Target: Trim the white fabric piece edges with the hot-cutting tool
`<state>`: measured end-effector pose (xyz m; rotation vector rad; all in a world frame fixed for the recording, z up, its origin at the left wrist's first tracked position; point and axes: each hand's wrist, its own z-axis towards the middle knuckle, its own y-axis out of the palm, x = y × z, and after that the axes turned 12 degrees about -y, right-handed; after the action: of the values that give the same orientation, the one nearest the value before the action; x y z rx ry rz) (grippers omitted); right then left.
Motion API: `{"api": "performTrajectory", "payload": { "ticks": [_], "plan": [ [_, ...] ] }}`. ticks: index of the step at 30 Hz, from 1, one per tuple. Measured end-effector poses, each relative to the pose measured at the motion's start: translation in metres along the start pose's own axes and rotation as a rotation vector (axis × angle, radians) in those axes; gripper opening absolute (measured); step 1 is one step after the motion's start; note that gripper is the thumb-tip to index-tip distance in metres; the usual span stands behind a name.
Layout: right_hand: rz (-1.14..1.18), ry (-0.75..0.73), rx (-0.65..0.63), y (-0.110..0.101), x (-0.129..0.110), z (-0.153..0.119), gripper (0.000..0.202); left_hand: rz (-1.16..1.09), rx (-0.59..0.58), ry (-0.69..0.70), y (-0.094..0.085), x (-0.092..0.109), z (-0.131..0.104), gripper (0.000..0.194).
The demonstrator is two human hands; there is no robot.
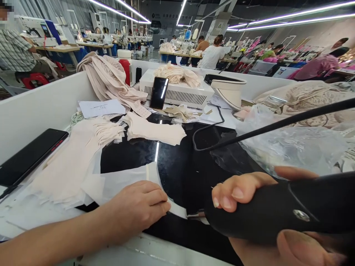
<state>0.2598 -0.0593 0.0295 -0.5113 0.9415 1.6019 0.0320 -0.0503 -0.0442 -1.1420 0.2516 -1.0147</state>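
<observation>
My left hand [138,207] is closed at the edge of a sheer white fabric piece [124,179] lying on the black glossy work surface [180,166], thumb and fingers together. A narrow strip of that piece runs right from under my fingertips. My right hand [241,188] is wrapped round a thick black handheld tool [260,214] with a rivet on its side. Its narrow metal tip [196,215] meets the strip's right end; I cannot tell whether it presses down. Part of my right hand is hidden behind the tool.
Cut beige fabric stacks [66,162] lie left, another stack [155,129] ahead. A dark phone [33,159] lies left; a second phone [159,92] leans on a white vented box [180,92]. A black cable [277,129] crosses above plastic bags [291,144]. People work behind.
</observation>
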Motion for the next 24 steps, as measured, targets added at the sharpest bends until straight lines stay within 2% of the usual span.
{"api": "performTrajectory", "payload": {
  "ticks": [5, 11, 18, 24],
  "plan": [
    [-0.011, -0.041, 0.071, 0.001, 0.005, -0.004, 0.046, -0.067, -0.023, -0.011, 0.004, -0.004, -0.002, 0.017],
    [-0.035, -0.025, 0.081, -0.001, 0.005, -0.006, 0.049, -0.055, -0.063, -0.040, 0.007, -0.002, -0.001, 0.018],
    [-0.018, -0.049, 0.092, 0.027, 0.008, 0.016, 0.041, -0.045, -0.033, -0.023, 0.006, 0.000, 0.001, 0.019],
    [0.001, -0.108, 0.152, 0.040, 0.020, 0.014, 0.045, -0.036, -0.080, -0.037, 0.006, 0.000, 0.002, 0.018]
  ]
}}
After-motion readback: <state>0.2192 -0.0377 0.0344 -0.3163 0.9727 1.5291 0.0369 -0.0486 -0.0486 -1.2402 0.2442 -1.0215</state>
